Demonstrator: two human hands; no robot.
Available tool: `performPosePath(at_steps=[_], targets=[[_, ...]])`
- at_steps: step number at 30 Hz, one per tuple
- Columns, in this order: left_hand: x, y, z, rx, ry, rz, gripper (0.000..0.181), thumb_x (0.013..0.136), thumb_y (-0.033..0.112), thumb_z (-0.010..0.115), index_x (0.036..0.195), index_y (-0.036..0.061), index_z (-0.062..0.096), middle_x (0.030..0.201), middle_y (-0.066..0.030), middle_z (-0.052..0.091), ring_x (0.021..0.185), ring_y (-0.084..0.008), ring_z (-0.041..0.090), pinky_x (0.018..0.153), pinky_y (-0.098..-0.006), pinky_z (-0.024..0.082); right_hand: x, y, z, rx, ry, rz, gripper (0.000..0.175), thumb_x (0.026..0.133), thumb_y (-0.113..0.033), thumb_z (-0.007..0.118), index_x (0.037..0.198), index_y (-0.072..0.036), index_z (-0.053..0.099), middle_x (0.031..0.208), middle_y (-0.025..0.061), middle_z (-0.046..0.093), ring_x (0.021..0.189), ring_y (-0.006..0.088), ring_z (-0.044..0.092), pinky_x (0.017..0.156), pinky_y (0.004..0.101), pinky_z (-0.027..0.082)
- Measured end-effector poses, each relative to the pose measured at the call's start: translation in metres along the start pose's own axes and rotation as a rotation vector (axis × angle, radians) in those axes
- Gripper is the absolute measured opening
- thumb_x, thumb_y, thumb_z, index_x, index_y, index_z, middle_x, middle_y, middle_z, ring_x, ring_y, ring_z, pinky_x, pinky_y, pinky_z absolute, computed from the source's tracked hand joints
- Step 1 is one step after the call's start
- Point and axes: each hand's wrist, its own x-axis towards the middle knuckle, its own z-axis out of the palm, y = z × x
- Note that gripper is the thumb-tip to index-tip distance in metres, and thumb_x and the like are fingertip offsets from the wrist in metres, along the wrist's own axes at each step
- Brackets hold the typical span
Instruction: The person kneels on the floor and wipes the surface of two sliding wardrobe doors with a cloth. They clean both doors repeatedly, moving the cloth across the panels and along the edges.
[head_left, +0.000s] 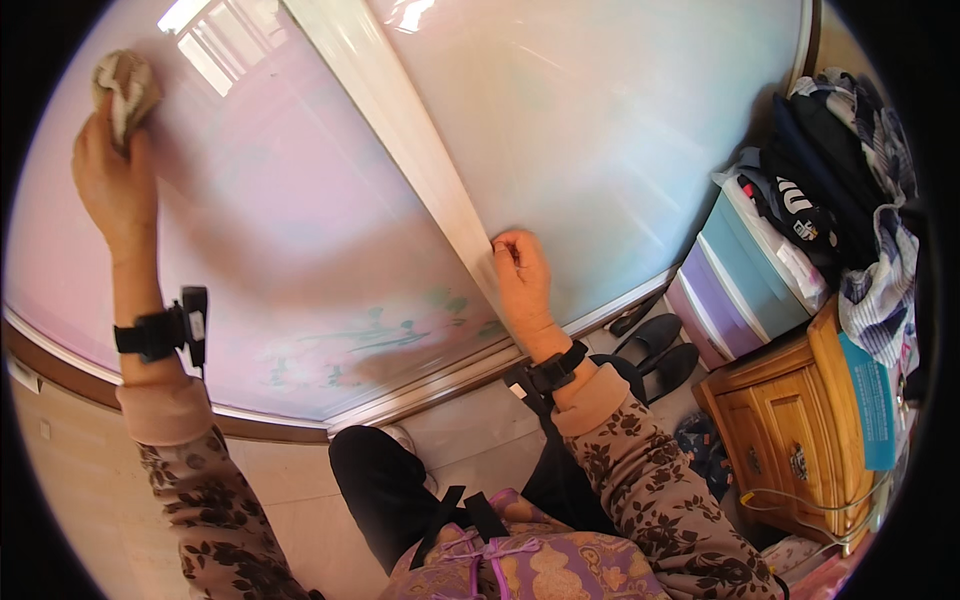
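Note:
At the upper left, my left hand (116, 176) presses a crumpled, beige-and-brown cloth (124, 79) against a glossy pink sliding door panel (247, 180). My right hand (523, 277) is at the right edge of the pale door stile (420, 135), its fingers curled in and the tips against that edge. To the right of the stile is a second glossy panel (600, 142), whitish to light blue. Green painted plant shapes (382, 330) show low on the pink panel. A black strap device sits on each wrist.
A bottom track (427, 397) runs along the tiled floor (480, 435). On the right, black shoes (664, 352) lie near a plastic drawer unit (750, 270) piled with clothes (832, 165). A wooden cabinet (795, 420) stands nearer me, with a cable (810, 502) across its front.

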Motion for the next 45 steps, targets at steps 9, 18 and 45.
performPosePath(at_steps=[9, 18, 45], targets=[[-0.106, 0.105, -0.002, -0.268, -0.196, -0.017, 0.056, 0.074, -0.008, 0.069, 0.128, 0.0025, 0.062, 0.122, -0.0213, 0.06, 0.108, -0.0403, 0.056, 0.093, -0.0458, 0.046, 0.001, -0.002, -0.002, 0.016, -0.014, 0.029, 0.003, 0.094, -0.002, 0.059, 0.096, -0.001, 0.061, 0.091, 0.0084, 0.058, 0.076, 0.0172, 0.055, 0.072, 0.0296, 0.048], [-0.2, 0.169, -0.006, -0.466, -0.403, 0.115, 0.032, 0.081, -0.002, 0.062, 0.112, -0.001, 0.067, 0.119, -0.0203, 0.061, 0.098, -0.0354, 0.059, 0.08, -0.0447, 0.047, 0.001, -0.003, -0.003, 0.0, -0.022, 0.032, 0.003, 0.094, -0.002, 0.058, 0.095, -0.001, 0.061, 0.09, 0.0087, 0.058, 0.076, 0.0177, 0.054, 0.071, 0.0298, 0.047], [-0.015, -0.025, 0.011, -0.152, 0.091, -0.317, 0.043, 0.083, 0.003, 0.066, 0.126, 0.0037, 0.064, 0.12, -0.019, 0.064, 0.109, -0.0373, 0.059, 0.098, -0.0426, 0.047, 0.004, -0.002, 0.003, 0.107, 0.024, 0.141, 0.005, 0.099, -0.007, 0.057, 0.097, -0.004, 0.061, 0.086, -0.0035, 0.056, 0.077, 0.006, 0.047, 0.07, 0.0226, 0.041]])
